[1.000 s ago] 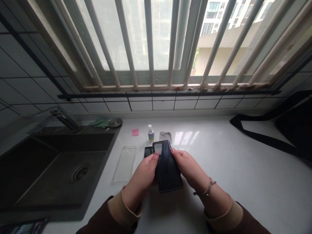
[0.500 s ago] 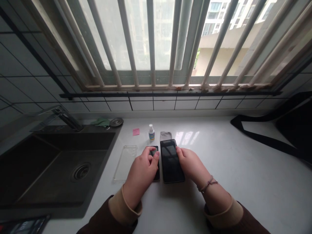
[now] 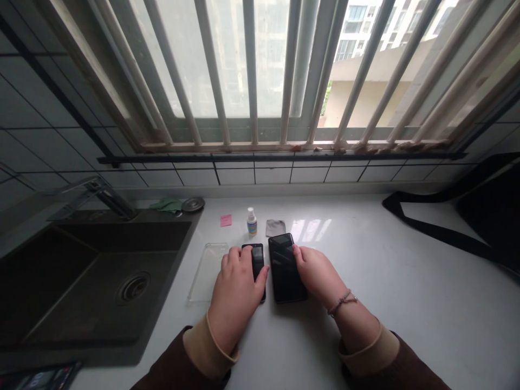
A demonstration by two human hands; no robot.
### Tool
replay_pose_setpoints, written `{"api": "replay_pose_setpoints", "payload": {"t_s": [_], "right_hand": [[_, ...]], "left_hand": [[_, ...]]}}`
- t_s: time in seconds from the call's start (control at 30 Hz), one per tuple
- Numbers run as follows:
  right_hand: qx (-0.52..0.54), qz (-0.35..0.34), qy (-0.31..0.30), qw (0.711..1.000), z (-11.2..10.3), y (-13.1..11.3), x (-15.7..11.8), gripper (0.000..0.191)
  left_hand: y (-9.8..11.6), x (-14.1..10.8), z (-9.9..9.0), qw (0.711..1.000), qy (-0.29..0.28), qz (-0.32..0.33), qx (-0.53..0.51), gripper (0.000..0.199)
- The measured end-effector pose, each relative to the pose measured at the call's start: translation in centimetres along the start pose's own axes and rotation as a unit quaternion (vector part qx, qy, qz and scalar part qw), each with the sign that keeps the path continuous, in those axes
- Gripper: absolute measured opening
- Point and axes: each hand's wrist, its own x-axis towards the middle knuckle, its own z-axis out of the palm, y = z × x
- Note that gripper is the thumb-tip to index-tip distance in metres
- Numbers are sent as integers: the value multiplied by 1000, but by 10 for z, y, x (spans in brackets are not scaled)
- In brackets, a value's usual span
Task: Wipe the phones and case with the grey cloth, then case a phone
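My left hand [image 3: 238, 284] lies over a smaller black phone [image 3: 258, 261] on the white counter, thumb on its right side and fingers across its upper left, gripping it by the edges. My right hand [image 3: 317, 271] holds the right edge of a larger black phone [image 3: 283, 271], its thumb on the front; the fingers beneath are hidden. The two phones are side by side with a narrow gap. A clear phone case [image 3: 203, 276] lies left of my left hand. Behind the phones are a small white spray bottle [image 3: 252, 223], a grey cloth [image 3: 275, 227] and a pink note [image 3: 226, 220].
A dark sink [image 3: 101, 292] with a chrome faucet [image 3: 109, 197] is at the left. Beside it lie a green cloth [image 3: 167, 205] and a metal drain cover [image 3: 193, 204]. A black bag [image 3: 491, 211] with a strap rests at the right. Another dark device [image 3: 44, 377] shows at bottom left.
My left fingers have spread from a curled pose onto the smaller phone. The larger phone's lower end has shifted slightly up, and more of the grey cloth shows behind it.
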Motion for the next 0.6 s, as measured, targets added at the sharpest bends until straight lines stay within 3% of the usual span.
{"api": "replay_pose_setpoints", "payload": {"t_s": [0.43, 0.6], "right_hand": [[-83, 9, 12, 996, 5, 3, 0, 54], [-112, 35, 38, 992, 8, 4, -2, 39]], "left_hand": [[6, -4, 7, 998, -40, -36, 23, 56], [5, 0, 10, 997, -41, -56, 24, 58]]}}
